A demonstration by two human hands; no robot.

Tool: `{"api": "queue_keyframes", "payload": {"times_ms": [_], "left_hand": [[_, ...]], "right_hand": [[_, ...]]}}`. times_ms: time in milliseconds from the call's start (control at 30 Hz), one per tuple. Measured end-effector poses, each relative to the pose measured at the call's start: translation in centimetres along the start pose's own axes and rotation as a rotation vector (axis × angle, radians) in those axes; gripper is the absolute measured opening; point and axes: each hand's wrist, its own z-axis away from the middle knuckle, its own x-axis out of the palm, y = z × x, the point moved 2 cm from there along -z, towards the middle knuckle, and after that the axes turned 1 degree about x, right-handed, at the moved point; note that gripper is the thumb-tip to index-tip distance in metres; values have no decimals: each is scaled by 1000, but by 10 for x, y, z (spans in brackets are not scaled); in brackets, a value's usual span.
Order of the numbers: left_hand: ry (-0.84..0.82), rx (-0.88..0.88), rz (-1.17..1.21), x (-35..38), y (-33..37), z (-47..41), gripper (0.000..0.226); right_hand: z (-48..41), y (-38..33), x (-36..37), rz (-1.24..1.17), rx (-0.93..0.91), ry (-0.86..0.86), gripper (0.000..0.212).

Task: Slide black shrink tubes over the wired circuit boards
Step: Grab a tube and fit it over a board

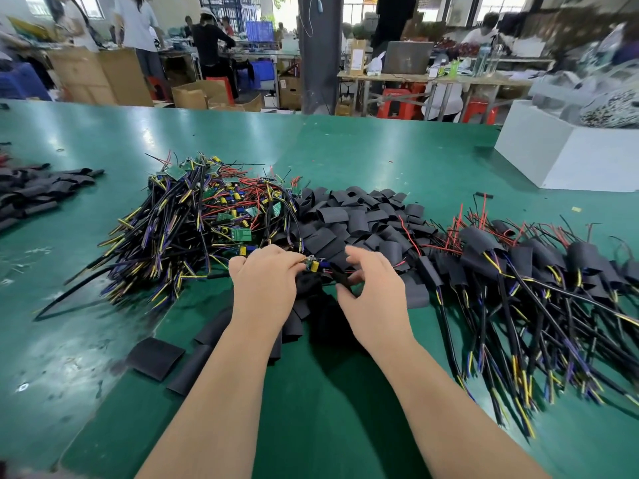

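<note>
A green-topped work table (345, 150) is bordered at the rear by a dark pillar (320, 53). Cardboard boxes (100, 77), red plastic stools (397, 105) and a desk (432, 79) are seen beyond. Daylight is admitted through rear windows (494, 3).

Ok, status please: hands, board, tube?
Left hand grips wired circuit board. Right hand pinches black shrink tube beside it, not yet over. Loose tube pile close around.

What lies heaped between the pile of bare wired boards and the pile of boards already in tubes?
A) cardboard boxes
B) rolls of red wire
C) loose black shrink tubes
C: loose black shrink tubes fill the middle, with the bare wired boards to their left and the sleeved boards to their right.
</note>
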Motion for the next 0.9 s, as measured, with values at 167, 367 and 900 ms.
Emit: {"api": "queue_keyframes", "payload": {"times_ms": [167,367,900], "left_hand": [[105,-105,28,-7,-6,-1,19],[249,-189,238,-17,-11,0,16],[266,1,582,-19,-5,-1,13]], "right_hand": [[1,4,-15,-43,104,110,9],[-14,23,-53,-855,413,350,49],[-20,28,-65,-1652,565,272,41]]}}
